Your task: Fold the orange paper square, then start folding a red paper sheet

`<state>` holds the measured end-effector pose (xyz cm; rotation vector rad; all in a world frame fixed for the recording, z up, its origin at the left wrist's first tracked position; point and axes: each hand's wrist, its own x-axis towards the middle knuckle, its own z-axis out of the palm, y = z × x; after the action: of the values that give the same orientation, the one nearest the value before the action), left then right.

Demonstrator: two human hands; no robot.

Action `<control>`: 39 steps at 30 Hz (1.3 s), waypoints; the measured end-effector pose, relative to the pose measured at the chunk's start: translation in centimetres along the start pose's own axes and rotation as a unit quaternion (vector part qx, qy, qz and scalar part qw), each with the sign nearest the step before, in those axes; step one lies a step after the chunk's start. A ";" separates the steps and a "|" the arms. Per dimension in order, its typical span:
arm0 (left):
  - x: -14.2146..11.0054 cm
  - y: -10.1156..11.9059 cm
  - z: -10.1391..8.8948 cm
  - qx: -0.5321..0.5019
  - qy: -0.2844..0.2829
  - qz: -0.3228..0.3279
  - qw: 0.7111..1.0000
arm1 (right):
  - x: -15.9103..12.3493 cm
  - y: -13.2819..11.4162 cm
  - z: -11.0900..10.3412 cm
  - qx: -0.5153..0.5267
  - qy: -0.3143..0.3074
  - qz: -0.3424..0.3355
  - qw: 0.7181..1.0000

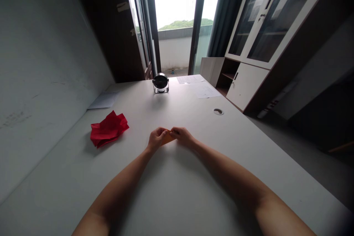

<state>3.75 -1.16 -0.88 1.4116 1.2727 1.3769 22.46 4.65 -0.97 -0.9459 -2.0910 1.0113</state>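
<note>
Between my two hands is a small piece of orange paper (pixel 167 139), close to the middle of the white table. My left hand (pixel 157 138) pinches its left side, with the thumb along the upper edge. On the other side, my right hand (pixel 182 135) grips the upper right part with fingers and thumb together. My fingers cover much of the sheet, so its full shape and any folds are hidden. A crumpled red piece of paper or cloth (pixel 109 129) lies to the left of my hands, touched by neither.
The white table (pixel 193 184) meets a wall on the left. Toward its far end stand a round black device on a silver stand (pixel 160 82) and several flat papers (pixel 207 92). A cable hole (pixel 218 111) sits at right. Beyond are a cabinet (pixel 249 84) and a glass door.
</note>
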 end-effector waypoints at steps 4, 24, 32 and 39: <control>-0.1 0.2 0.1 0.011 0.011 0.000 1.000 | -0.1 -0.1 0.0 0.008 -0.016 -0.005 1.000; 1.1 0.1 -0.9 -0.223 0.078 -0.071 0.969 | -0.4 -1.7 0.3 0.239 -0.052 0.001 0.970; 1.0 0.4 -0.8 -0.212 0.080 -0.068 0.972 | -0.3 -1.6 -0.2 0.245 -0.038 -0.006 0.969; 1.0 0.1 -0.8 -0.215 0.076 -0.064 0.972 | -0.2 -1.4 0.2 0.216 -0.030 -0.001 0.976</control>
<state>2.92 -0.25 -0.46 0.9289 1.0539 1.5787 21.97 3.78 0.05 -0.6970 -1.8065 1.4324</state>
